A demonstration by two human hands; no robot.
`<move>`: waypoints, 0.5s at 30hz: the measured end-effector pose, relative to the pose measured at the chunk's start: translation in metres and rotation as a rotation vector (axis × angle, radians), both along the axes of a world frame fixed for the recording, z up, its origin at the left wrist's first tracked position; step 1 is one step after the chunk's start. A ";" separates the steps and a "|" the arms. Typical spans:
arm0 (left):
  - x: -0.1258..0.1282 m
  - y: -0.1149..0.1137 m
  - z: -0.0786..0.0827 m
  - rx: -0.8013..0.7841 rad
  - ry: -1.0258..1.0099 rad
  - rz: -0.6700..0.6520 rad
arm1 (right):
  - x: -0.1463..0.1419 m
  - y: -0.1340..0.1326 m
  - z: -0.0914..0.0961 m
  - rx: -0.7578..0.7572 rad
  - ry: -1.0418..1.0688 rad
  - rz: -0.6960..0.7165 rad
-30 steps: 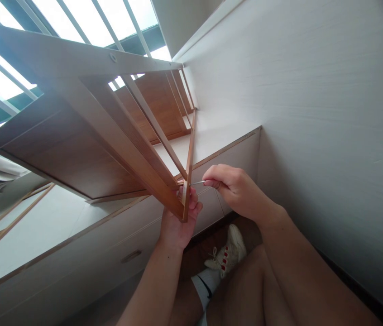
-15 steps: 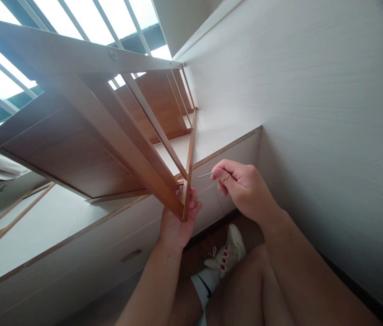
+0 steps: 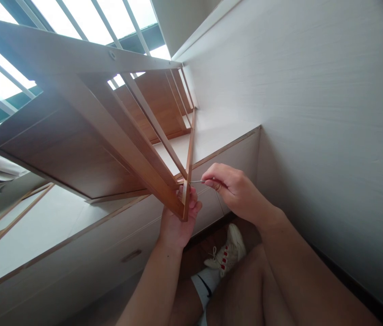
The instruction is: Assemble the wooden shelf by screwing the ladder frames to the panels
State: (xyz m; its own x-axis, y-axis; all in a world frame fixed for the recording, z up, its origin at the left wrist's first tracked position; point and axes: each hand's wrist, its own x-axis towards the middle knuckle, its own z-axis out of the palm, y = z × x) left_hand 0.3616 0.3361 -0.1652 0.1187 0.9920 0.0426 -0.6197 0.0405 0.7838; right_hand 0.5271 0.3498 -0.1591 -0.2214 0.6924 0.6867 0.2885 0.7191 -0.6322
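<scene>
- The white wall (image 3: 313, 113) stands close on the right of both hands.
- A white bench (image 3: 59, 222) with wood-edged top and drawers runs below and left of my grip.
- A wooden rack (image 3: 86, 149) is tilted, rising up and left from my grip.
- My left hand (image 3: 178, 222) is closed around the rack's lower corner from beneath, fingers curled over the edge strip.
- My right hand (image 3: 235, 190), just right of it, is pinched shut on the key.
- A white shoe (image 3: 227, 253) is on the floor below both hands.
- The thin metal key (image 3: 196, 182) lies level, its tip touching the corner strip above my left fingers.
</scene>
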 end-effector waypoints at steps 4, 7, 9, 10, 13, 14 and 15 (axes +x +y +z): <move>0.000 0.000 0.000 0.000 0.005 -0.002 | 0.002 0.001 -0.002 0.024 -0.030 0.009; 0.000 0.000 0.000 -0.010 0.006 -0.003 | 0.003 0.001 -0.003 0.039 -0.042 0.012; 0.000 0.000 0.000 -0.016 0.003 0.000 | 0.004 0.001 -0.003 0.054 -0.037 0.011; 0.000 0.000 0.000 -0.017 0.000 0.002 | 0.004 0.001 -0.003 0.058 -0.035 0.010; 0.000 0.000 0.000 -0.012 -0.005 0.001 | 0.004 0.001 -0.004 0.065 -0.039 0.006; 0.000 0.000 0.000 -0.007 -0.006 0.000 | 0.004 0.001 -0.004 0.066 -0.042 0.008; 0.000 0.000 0.000 -0.003 -0.007 -0.003 | 0.004 0.001 -0.004 0.065 -0.046 0.010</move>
